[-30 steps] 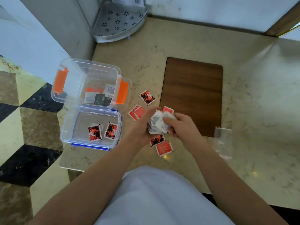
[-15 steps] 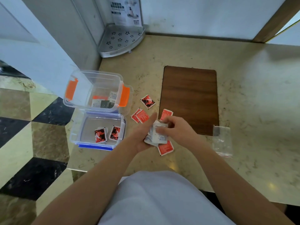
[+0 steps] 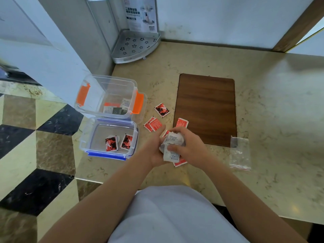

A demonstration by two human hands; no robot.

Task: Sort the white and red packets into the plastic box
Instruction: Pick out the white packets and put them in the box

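Observation:
My left hand (image 3: 154,148) and my right hand (image 3: 188,145) together hold a bunch of white packets (image 3: 172,144) just above the counter. Loose red packets lie around them: a pair (image 3: 152,124) to the upper left, one with a black print (image 3: 162,109) farther back, one (image 3: 182,122) on the board's edge, one (image 3: 180,162) partly under my right hand. The clear plastic box (image 3: 108,97) with orange clips stands at the left and holds a few packets. In front of it lies its lid (image 3: 135,137), with two red and black packets (image 3: 119,142) in it.
A brown wooden board (image 3: 206,107) lies on the marble counter behind my hands. An empty clear bag (image 3: 240,153) lies to the right. A metal corner shelf (image 3: 135,44) stands at the back. The counter's left edge drops to a tiled floor (image 3: 35,146).
My hands have sunk a little toward the counter and regripped the white packets, which are now bunched tighter. The camera view has tilted up. The box and loose packets have not moved.

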